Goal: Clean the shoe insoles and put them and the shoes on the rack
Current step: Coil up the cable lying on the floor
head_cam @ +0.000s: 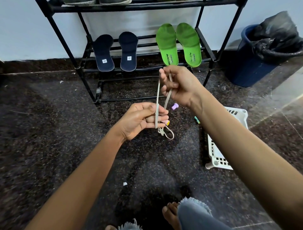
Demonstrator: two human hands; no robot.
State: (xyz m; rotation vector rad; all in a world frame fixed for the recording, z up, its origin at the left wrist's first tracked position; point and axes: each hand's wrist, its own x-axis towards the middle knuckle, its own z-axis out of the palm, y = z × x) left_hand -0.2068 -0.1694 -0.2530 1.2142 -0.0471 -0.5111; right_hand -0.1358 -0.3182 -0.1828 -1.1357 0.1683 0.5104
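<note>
- My left hand point(141, 120) is in the middle of the view, palm up. Its fingers point(162, 117) are curled, and a flat beige shoelace point(157, 98) is wrapped around them.
- My right hand point(178, 85) is higher, at 1 o'clock from the left one. Its fingers point(168, 85) are curled and pinch the same shoelace, and two strands run tight between both hands.
- A small loop of the shoelace hangs under the left hand.
- The rack point(124, 7) stands at 12 o'clock, against the wall.
- On its lower shelf lie the dark blue insoles point(105, 54) at 11 o'clock and the green insoles point(167, 46) at 1 o'clock, heels toward me.
- On the upper shelf I see only the edges of shoes point(114, 1).
- A blue bin point(246, 69) is at 2 o'clock, and a white basket point(218, 156) is on the floor at 4 o'clock.
</note>
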